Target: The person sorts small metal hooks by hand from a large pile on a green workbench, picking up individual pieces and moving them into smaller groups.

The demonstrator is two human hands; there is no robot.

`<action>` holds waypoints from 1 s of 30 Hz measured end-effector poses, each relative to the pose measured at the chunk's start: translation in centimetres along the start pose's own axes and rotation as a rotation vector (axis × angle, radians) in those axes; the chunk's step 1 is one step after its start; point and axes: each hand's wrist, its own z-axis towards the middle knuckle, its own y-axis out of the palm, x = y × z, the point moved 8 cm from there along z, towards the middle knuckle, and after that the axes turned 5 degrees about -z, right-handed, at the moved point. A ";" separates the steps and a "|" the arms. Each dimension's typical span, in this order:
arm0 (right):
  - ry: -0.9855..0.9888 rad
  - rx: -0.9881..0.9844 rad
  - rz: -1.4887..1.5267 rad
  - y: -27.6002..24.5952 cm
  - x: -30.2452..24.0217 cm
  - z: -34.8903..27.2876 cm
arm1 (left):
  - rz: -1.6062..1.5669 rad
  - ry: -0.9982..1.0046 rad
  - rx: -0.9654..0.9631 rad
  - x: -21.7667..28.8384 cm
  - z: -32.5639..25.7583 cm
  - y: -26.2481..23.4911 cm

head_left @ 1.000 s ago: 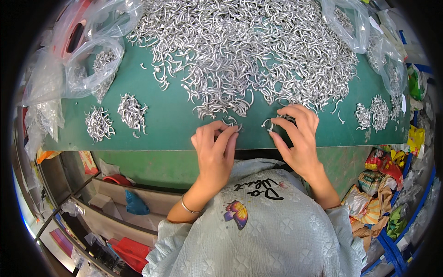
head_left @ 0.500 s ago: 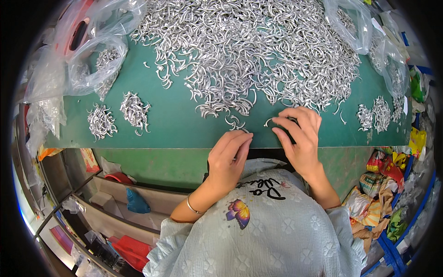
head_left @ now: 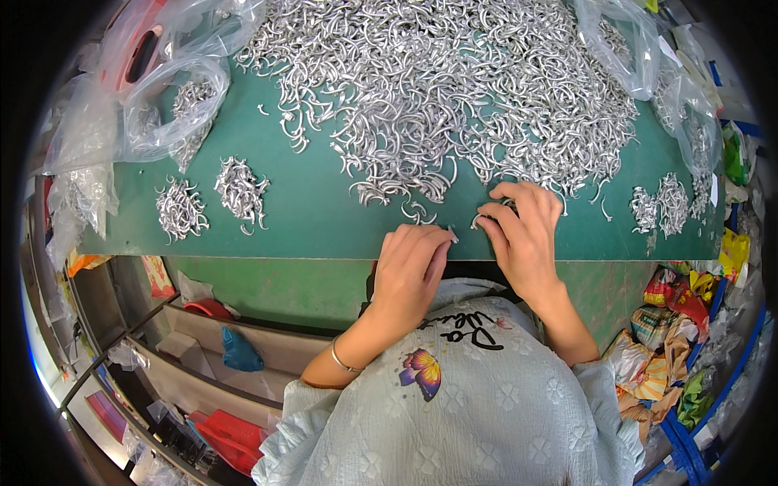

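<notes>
A large heap of small curved silvery metal pieces (head_left: 405, 113) covers the far part of the green table (head_left: 316, 223). At the near table edge my left hand (head_left: 408, 267) is closed, fingertips against thumb. The bright end of a small metal piece (head_left: 453, 236) pokes out of that pinch; the rest is hidden. To its right my right hand (head_left: 527, 243) has its fingers curled, with thumb and index fingertip together at a curved metal piece (head_left: 476, 219). A few loose curved pieces (head_left: 419, 215) lie just beyond my left fingertips.
Two small piles (head_left: 181, 209) of metal pieces sit on the left, and smaller piles (head_left: 672, 204) on the right. Clear plastic bags (head_left: 174, 105) with metal pieces stand at the back left; another bag (head_left: 620, 49) lies back right. Below the table, a shelf (head_left: 267, 352) holds a blue object.
My left hand has shifted slightly right and turned, and a metal piece now shows at its fingertips. My right fingers have drawn a little closer together around the curved piece.
</notes>
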 end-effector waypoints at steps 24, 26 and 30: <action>0.023 -0.058 0.667 0.8 -3.6 0.6 | -1.702 -1.022 0.166 -2.3 -3.1 3.1; -0.057 -0.067 0.663 0.0 -3.6 1.2 | -1.793 -1.070 0.076 -2.4 -3.9 3.5; -0.026 0.006 0.419 0.3 -2.4 1.6 | -0.808 -0.800 0.021 -3.0 -4.5 0.0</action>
